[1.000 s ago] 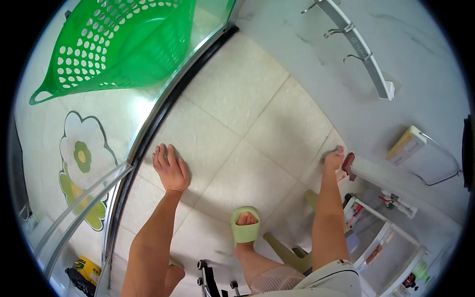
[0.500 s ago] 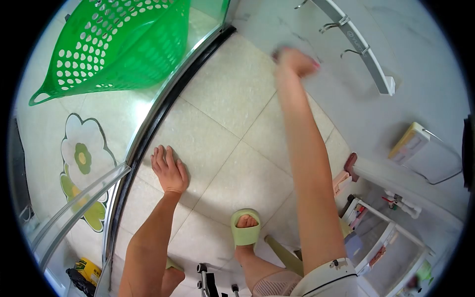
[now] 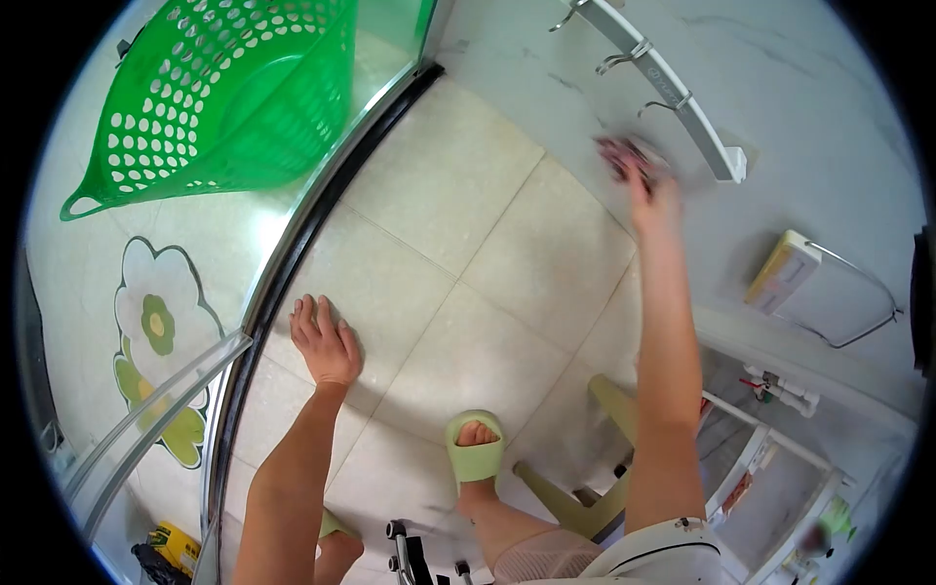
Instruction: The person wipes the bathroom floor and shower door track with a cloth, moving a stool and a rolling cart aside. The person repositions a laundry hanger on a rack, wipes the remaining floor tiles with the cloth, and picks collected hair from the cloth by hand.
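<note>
My right hand (image 3: pixel 655 195) is stretched out at the marble-patterned wall (image 3: pixel 790 107), below the hook rail. Its fingers are closed on a crumpled pink-and-dark cloth (image 3: pixel 629 161), blurred by motion; whether it presses on the wall I cannot tell. My left hand (image 3: pixel 325 343) has its fingers spread and nothing in it. It appears over the beige floor tiles (image 3: pixel 429 234), near the curved metal door track (image 3: pixel 278 268); contact with the floor cannot be made out.
Behind the glass stands a green perforated basket (image 3: pixel 263 127), with a flower-shaped mat (image 3: pixel 161 327) below it. A hook rail (image 3: pixel 663 88) and a yellow-white box (image 3: pixel 783 273) are on the wall. Lower right are a white shelf rack (image 3: pixel 765 458) and green stool legs (image 3: pixel 561 497). My foot wears a green slipper (image 3: pixel 475 448).
My right hand has swung right and down along the wall with the cloth. My left hand keeps its place on the scene. The whole view has shifted slightly.
</note>
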A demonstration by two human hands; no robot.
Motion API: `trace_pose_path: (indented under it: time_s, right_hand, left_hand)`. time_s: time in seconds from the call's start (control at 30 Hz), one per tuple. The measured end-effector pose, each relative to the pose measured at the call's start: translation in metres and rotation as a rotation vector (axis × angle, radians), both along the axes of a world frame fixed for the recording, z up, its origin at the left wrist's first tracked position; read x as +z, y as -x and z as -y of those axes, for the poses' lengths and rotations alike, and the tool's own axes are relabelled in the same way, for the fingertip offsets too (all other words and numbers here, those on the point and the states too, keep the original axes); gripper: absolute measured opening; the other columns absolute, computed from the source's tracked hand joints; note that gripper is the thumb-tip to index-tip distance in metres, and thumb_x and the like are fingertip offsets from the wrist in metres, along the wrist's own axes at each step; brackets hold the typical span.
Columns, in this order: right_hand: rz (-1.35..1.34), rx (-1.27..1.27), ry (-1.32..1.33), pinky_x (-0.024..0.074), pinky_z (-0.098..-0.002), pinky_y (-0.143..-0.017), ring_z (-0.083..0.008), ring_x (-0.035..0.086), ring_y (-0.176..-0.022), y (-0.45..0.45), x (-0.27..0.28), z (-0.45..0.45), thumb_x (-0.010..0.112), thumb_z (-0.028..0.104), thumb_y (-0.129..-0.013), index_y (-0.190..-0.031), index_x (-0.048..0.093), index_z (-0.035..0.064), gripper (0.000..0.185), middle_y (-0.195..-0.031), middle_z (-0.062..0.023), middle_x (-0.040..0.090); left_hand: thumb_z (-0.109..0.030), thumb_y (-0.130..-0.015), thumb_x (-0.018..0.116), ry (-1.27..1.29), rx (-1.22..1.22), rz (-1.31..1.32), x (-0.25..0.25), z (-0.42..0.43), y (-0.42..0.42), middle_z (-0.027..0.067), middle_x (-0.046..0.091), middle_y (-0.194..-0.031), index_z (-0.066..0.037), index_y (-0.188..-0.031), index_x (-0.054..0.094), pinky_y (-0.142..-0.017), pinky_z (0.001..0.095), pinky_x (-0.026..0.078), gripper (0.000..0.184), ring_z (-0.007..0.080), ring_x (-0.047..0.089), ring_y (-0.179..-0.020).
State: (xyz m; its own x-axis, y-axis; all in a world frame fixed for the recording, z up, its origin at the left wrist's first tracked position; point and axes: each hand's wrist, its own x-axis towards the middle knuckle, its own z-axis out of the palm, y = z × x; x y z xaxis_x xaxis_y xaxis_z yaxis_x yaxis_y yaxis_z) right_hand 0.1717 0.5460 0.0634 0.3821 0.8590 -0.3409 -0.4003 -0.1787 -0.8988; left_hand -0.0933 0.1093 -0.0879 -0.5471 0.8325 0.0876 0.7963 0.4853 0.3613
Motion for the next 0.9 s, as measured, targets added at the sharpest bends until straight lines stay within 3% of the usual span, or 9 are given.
trace_pose_path:
  time_s: [0.17,0.4,0.47,0.5,0.53,0.63,0.67,0.77,0.9]
  right_hand:
    - [0.691,-0.385,-0.182,0.0607,-0.0449,-0.076,-0.0301,0.067,-0.098,-0.213,-0.021,0.042,0.056,0.002,-0.094,-0.128,0.050,0.0000,0.035,-0.108,-0.0148,0.062]
    - [0.615,-0.051,0.343,0.0569,-0.0504,-0.047,-0.0337,0.067,-0.077,-0.278,-0.079,0.077,0.057,0.002,-0.089,-0.118,0.042,0.0055,0.032,-0.107,-0.0183,0.060]
    - [0.775,-0.177,0.213,0.0600,-0.0505,-0.053,-0.0349,0.066,-0.083,-0.219,-0.114,0.042,0.063,0.006,-0.088,-0.135,0.029,0.0140,0.058,-0.118,-0.0207,0.057]
    - [0.635,-0.386,0.333,0.0609,-0.0550,-0.062,-0.0375,0.068,-0.093,-0.152,-0.088,0.030,0.066,0.006,-0.086,-0.138,0.030,0.0097,0.064,-0.121,-0.0228,0.058]
    - [0.861,-0.430,0.368,0.0610,-0.0559,-0.075,-0.0415,0.068,-0.099,-0.140,-0.118,0.010,0.067,0.003,-0.084,-0.140,0.028,0.0018,0.068,-0.123,-0.0270,0.058]
    - [1.203,-0.158,0.356,0.0494,-0.0482,-0.104,-0.0413,0.059,-0.118,-0.038,-0.138,0.024,0.056,0.014,-0.097,-0.143,0.032,-0.0061,0.055,-0.138,-0.0277,0.048]
    - [1.433,-0.004,0.062,0.0428,-0.0464,-0.108,-0.0427,0.052,-0.125,-0.025,-0.166,0.036,0.059,0.015,-0.095,-0.138,0.038,-0.0079,0.053,-0.133,-0.0264,0.050]
    - [1.686,0.553,-0.254,0.0418,-0.0460,-0.105,-0.0374,0.049,-0.124,0.022,-0.148,0.079,0.068,0.011,-0.085,-0.120,0.061,0.0066,0.036,-0.133,-0.0140,0.055]
    - [1.645,0.728,-0.348,0.0477,-0.0431,-0.098,-0.0352,0.053,-0.118,0.040,-0.127,0.092,0.069,0.008,-0.080,-0.118,0.065,0.0188,0.040,-0.134,-0.0046,0.060]
  left_hand:
    - [-0.015,-0.095,0.049,-0.004,-0.016,-0.004,0.001,-0.001,0.000,0.0293,0.033,-0.152,0.006,-0.145,0.041,-0.120,0.0605,0.018,0.055,0.0467,0.026,-0.144]
    - [-0.016,-0.096,0.048,-0.035,-0.043,-0.084,-0.004,-0.001,-0.001,0.0286,0.035,-0.151,0.005,-0.146,0.041,-0.119,0.0591,0.020,0.054,0.0462,0.027,-0.143]
    - [-0.016,-0.097,0.047,-0.016,-0.036,-0.105,-0.003,-0.001,-0.002,0.0281,0.036,-0.151,0.004,-0.146,0.041,-0.119,0.0587,0.020,0.054,0.0458,0.028,-0.143]
    - [-0.017,-0.097,0.047,-0.019,-0.037,-0.110,-0.004,-0.002,-0.001,0.0276,0.036,-0.152,0.004,-0.146,0.041,-0.118,0.0580,0.021,0.054,0.0455,0.028,-0.143]
    - [-0.018,-0.097,0.047,-0.021,-0.040,-0.112,-0.005,-0.001,-0.001,0.0271,0.036,-0.152,0.003,-0.146,0.042,-0.117,0.0572,0.022,0.053,0.0452,0.028,-0.144]
    - [-0.019,-0.098,0.046,-0.029,-0.046,-0.143,-0.008,0.000,-0.002,0.0268,0.036,-0.152,0.002,-0.147,0.042,-0.117,0.0563,0.022,0.053,0.0449,0.028,-0.144]
    - [-0.019,-0.099,0.046,-0.029,-0.045,-0.161,-0.009,0.000,-0.002,0.0269,0.036,-0.152,0.002,-0.147,0.042,-0.117,0.0562,0.022,0.053,0.0449,0.029,-0.144]
    - [-0.020,-0.100,0.045,-0.015,-0.064,-0.165,-0.008,0.001,-0.001,0.0271,0.036,-0.153,0.001,-0.147,0.041,-0.117,0.0557,0.021,0.052,0.0446,0.029,-0.144]
    - [-0.020,-0.099,0.045,-0.018,-0.055,-0.141,-0.008,0.002,-0.002,0.0271,0.035,-0.153,0.002,-0.147,0.041,-0.117,0.0555,0.021,0.052,0.0445,0.029,-0.144]
